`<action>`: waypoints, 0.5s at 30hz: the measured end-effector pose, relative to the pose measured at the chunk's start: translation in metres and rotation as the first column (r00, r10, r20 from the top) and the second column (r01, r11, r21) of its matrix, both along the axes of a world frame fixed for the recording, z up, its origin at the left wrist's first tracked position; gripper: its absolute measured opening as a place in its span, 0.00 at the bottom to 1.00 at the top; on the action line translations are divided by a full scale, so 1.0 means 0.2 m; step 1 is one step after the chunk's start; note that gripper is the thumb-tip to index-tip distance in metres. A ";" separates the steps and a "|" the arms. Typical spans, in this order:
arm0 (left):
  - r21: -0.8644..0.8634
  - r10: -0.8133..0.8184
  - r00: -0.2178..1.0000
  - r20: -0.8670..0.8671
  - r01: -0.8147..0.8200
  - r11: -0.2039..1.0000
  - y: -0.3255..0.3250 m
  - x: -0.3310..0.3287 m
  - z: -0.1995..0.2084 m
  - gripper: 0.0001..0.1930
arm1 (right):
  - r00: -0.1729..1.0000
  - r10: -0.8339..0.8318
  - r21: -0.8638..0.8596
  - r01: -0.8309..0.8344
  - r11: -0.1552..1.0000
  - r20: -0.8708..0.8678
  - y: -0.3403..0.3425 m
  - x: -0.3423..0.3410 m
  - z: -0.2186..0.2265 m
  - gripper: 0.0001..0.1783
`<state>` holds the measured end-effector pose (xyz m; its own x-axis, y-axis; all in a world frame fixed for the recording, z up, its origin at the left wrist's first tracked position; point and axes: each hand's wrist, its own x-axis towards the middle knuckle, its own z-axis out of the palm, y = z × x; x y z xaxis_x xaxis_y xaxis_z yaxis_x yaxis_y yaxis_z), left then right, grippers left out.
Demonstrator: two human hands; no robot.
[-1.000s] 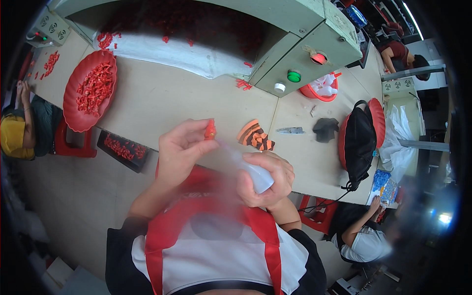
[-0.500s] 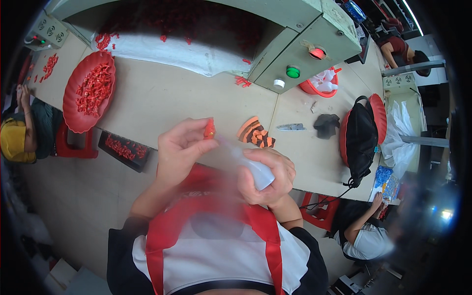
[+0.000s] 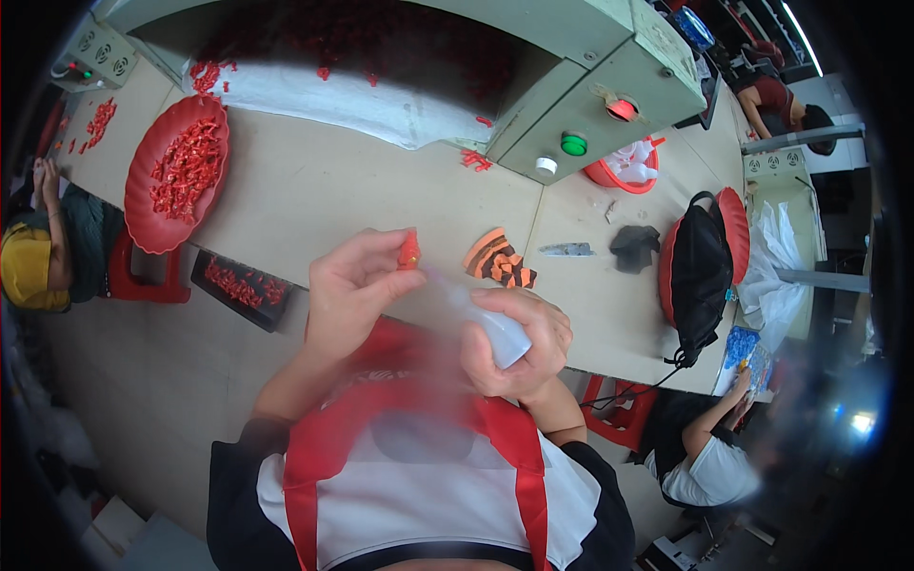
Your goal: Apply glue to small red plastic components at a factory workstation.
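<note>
Between the thumb and fingers of my left hand [image 3: 357,285] is a small red piece [image 3: 409,250] with a touch of gold on it. My right hand [image 3: 524,338] is wrapped around a whitish squeeze bottle [image 3: 502,333], tilted so its thin nozzle points up and left at the red piece. A blur covers the nozzle, so I cannot tell whether its tip touches the piece. Just beyond my hands, a fan-shaped orange and brown striped piece [image 3: 487,249] lies on the table [image 3: 381,181] with smaller striped bits beside it.
A red scalloped tray [image 3: 143,224] heaped with red pieces is at the left, above a black tray [image 3: 233,290]. A green machine [image 3: 562,105] with buttons stands at the back. To the right are a red basket [image 3: 609,181] of bottles, a blade [image 3: 567,249] and a black bag [image 3: 700,285]. Co-workers sit on both sides.
My hands hold almost the same pose, with the bottle still aimed at the red piece. The surroundings have shifted very slightly in view. The co-worker's arm at lower right has moved.
</note>
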<state>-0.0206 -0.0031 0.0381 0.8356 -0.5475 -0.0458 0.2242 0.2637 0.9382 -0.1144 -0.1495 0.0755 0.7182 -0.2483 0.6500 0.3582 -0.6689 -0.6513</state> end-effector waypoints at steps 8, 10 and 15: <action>0.050 0.122 0.986 -0.115 -0.117 0.992 0.12 0.14 -0.08 0.16 | 0.943 0.019 0.536 0.173 0.826 -0.333 0.06 0.12 -0.10 0.13; -0.024 0.203 0.971 -0.126 -0.207 0.978 0.18 0.18 -0.15 0.16 | 0.826 0.287 0.706 0.177 0.685 -0.486 0.05 0.26 -0.08 0.13; -0.049 0.301 0.942 -0.145 -0.311 0.949 0.32 0.24 -0.22 0.16 | 0.653 0.647 0.811 -0.085 0.579 -0.394 0.13 0.92 -0.37 0.14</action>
